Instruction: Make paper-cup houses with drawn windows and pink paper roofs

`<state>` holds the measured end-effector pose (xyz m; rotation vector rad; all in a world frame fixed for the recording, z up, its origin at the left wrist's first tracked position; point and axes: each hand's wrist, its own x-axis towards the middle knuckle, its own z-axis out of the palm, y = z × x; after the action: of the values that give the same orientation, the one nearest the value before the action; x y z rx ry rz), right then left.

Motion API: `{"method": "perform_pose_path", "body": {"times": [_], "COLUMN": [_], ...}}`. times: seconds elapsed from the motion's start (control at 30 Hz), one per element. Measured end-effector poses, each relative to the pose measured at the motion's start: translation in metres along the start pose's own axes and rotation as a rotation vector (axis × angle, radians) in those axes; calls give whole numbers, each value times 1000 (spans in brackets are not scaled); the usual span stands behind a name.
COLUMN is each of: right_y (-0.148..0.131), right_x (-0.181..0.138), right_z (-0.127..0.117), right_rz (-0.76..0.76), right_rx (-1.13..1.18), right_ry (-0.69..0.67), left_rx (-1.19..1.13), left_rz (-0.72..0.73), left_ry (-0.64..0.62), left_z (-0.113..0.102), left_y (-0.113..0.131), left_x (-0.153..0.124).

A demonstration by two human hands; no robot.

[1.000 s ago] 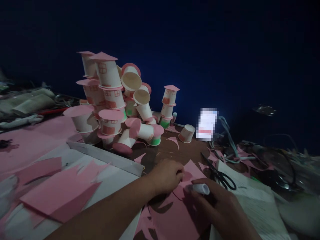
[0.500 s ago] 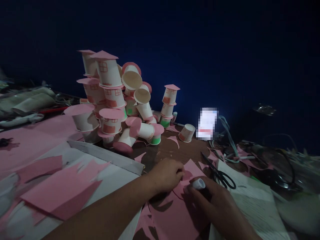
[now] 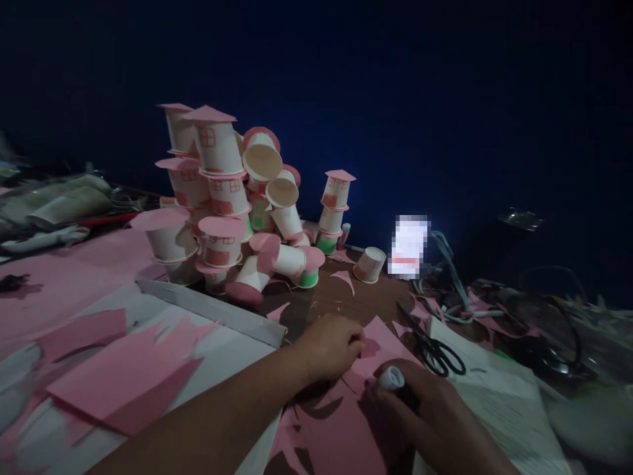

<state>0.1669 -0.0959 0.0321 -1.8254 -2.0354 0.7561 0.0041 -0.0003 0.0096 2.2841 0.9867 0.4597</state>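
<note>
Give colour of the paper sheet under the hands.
Pink. Head view shows the paper sheet under the left hand and right hand.

Cup pile (image 3: 232, 211), black scissors (image 3: 435, 346)

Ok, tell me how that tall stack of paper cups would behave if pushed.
The stack of paper cups would probably topple easily: it leans, several tiers high. The cups look thin and light, so a nudge likely scatters them. Fallen ones, like the lone paper cup on its side, may roll.
</note>
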Motion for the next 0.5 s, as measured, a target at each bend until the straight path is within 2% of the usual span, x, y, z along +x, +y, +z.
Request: {"method": "perform_pose_path", "body": {"times": [0.1,0.17,0.2,0.27,0.33,0.5], "right_y": [0,4,7,14,18,10], "right_x": [-1,-2,-3,-3,-1,6], "right_z": [-7,-15,-19,-23,-23,-4], "right_rz": [37,77,80,127,140,69], "right_rx": [57,193,282,377,368,189], "right_ry": [-18,-13,9,171,241,200], "left_rx": [-4,-7,-8,-8,-6,-6], "left_rz": [-1,-4,-4,-5,-10,-13], "left_ry": [-1,-5,-7,-10,-12,-25], "left_z": [0,0,0,0,-1,0], "left_y": [-1,-1,-1,-1,-1,-1], "left_x": [-1,-1,-1,-2,-2,-1]}}
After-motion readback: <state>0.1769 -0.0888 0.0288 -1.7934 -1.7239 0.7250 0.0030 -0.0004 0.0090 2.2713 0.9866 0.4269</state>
